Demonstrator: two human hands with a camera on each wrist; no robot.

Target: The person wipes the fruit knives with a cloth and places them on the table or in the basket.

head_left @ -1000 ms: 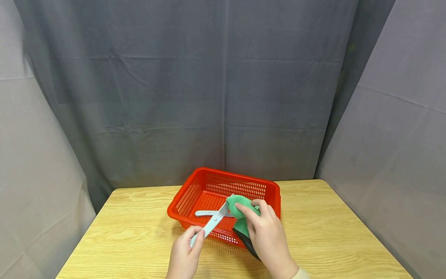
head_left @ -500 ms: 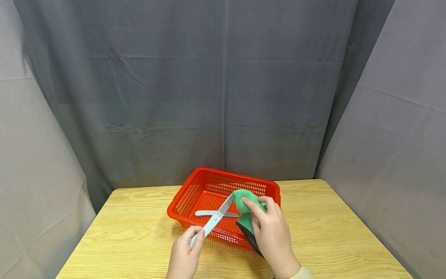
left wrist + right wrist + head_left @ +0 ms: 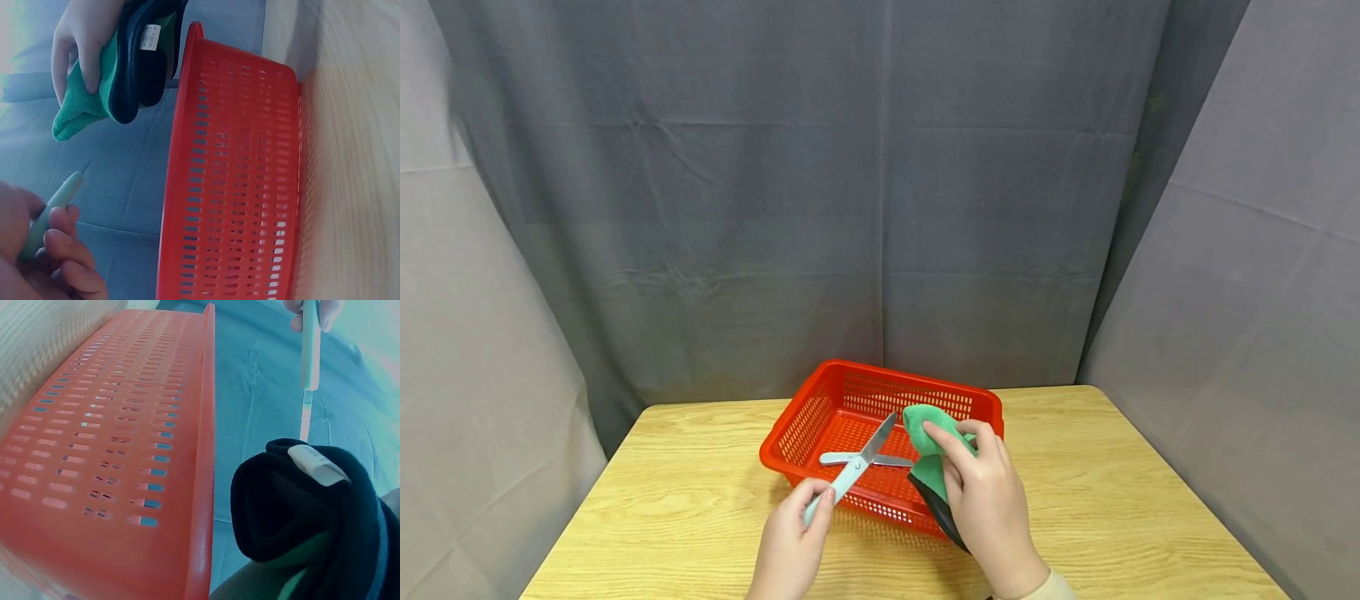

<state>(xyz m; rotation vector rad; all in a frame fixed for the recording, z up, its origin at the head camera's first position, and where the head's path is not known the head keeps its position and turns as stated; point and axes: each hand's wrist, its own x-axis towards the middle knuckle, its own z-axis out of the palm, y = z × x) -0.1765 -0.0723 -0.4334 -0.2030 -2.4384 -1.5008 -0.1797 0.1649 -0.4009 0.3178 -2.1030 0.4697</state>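
My left hand grips the pale blue handle of a knife. The blade points up and to the right over the basket's front part. In my right hand I pinch a folded green cloth with a black border. The blade's tip stands just left of the cloth, with a narrow gap between them in the head view. A white label shows on the cloth's black part. A second knife with a similar handle lies in the red basket, partly covered by the held knife.
The perforated basket stands on a light wooden table, close in front of both hands. Grey curtains hang behind the table and on both sides.
One second ago the cloth wrapped the blade's end. It has slid off the tip to the right. The knife has since moved slightly left and turned, baring the blade.
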